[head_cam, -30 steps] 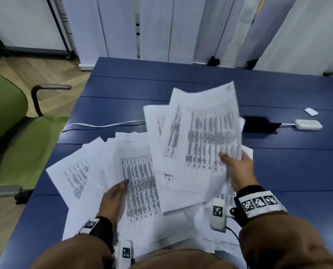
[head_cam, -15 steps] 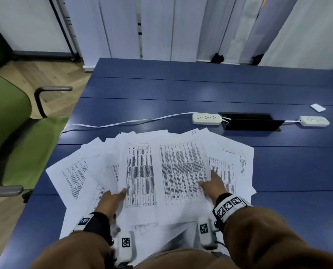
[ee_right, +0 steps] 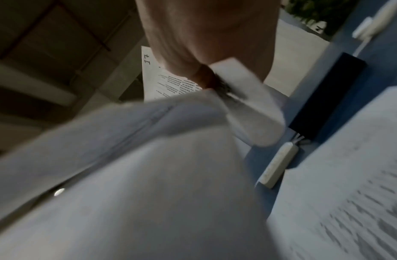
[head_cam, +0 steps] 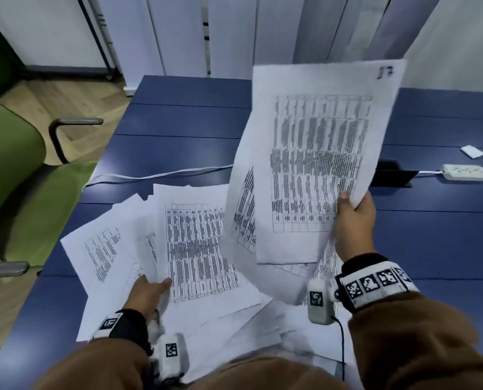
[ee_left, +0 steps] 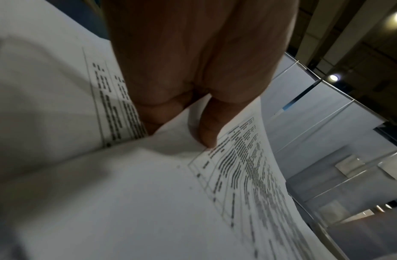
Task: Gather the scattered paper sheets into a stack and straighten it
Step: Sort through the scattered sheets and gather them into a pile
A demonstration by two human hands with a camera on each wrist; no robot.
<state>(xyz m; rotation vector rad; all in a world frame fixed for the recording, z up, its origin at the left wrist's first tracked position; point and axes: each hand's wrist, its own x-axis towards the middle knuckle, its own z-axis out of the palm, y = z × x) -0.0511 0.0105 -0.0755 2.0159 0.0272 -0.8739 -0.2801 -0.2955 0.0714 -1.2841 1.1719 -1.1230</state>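
Printed paper sheets (head_cam: 198, 249) lie fanned out and overlapping on the near part of the blue table (head_cam: 178, 122). My right hand (head_cam: 352, 218) grips the lower right corner of a few sheets (head_cam: 319, 153) and holds them tilted up above the pile; the top one bears a handwritten "17". In the right wrist view those lifted sheets (ee_right: 162, 79) run blurred from my right hand (ee_right: 206, 35). My left hand (head_cam: 150, 291) is at the pile's near left. Its thumb (ee_left: 206, 126) lies on a sheet (ee_left: 148, 193) and its fingers are tucked beneath that sheet's edge.
A white power strip (head_cam: 465, 172) and a small white block (head_cam: 472, 152) lie at the far right, beside a black cable hatch (head_cam: 392, 175). A white cable (head_cam: 161, 174) runs behind the pile. A green chair (head_cam: 15, 178) stands left of the table.
Half a second ago my right hand lay on sheets flat on the table; it has now lifted a few sheets up and to the right. My left hand has stayed at the pile's near left.
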